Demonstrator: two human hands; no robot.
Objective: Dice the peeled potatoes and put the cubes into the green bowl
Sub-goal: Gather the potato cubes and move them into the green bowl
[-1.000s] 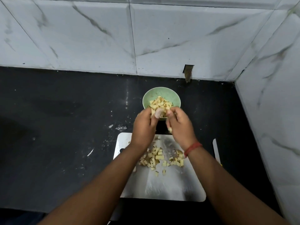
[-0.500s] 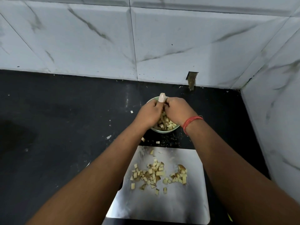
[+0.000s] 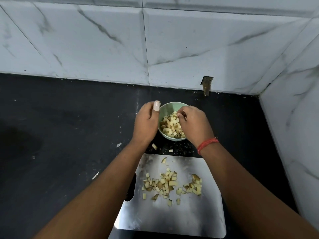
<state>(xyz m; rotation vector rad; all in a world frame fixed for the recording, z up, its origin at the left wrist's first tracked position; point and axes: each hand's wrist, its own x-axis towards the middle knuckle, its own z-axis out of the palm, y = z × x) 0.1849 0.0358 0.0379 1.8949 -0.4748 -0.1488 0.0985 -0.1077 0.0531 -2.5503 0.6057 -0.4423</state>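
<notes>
Over green bowl (image 3: 164, 107): both hands, potato cubes (image 3: 170, 125) heaped inside.
Left hand (image 3: 146, 123) and right hand (image 3: 195, 124) are loosely curled; nothing is seen gripped.

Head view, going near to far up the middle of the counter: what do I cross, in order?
Cutting board → potato cubes on the board → two stray cubes on the counter → green bowl holding cubes, a hand at each side → bare black counter → marble wall tiles.
</notes>
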